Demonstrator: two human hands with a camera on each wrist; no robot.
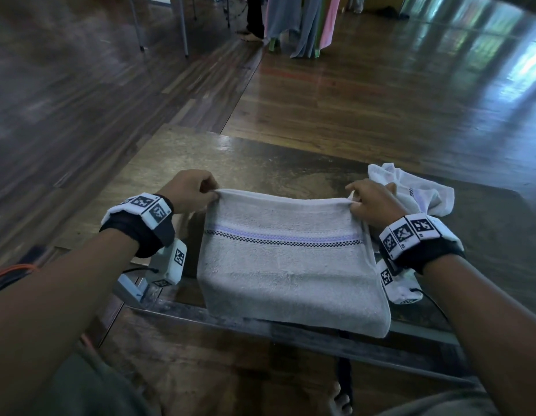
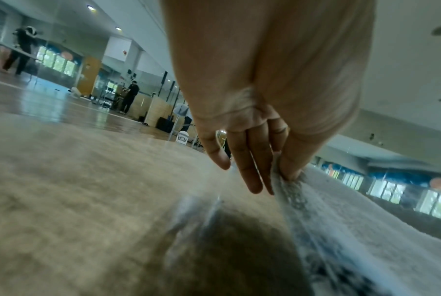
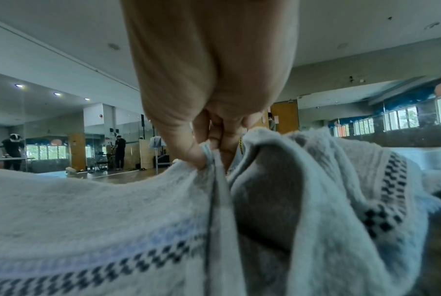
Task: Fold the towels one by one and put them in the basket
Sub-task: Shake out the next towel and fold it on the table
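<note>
The soft, light towel point(image 1: 290, 265) is pinched at its upper corners by the left hand point(image 1: 191, 190) and right hand point(image 1: 371, 202); it probably sags if held elsewhere.

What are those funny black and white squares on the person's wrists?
Each bare forearm wears a black wrist wrap topped by a band of white blocks printed with black square codes: left wrist band, right wrist band. A white camera box with more codes hangs under the left wrist, with a thin black cable. No sleeves reach the wrists.

text: none readable | wrist bands point(image 1: 407, 234): coded squares only
</note>
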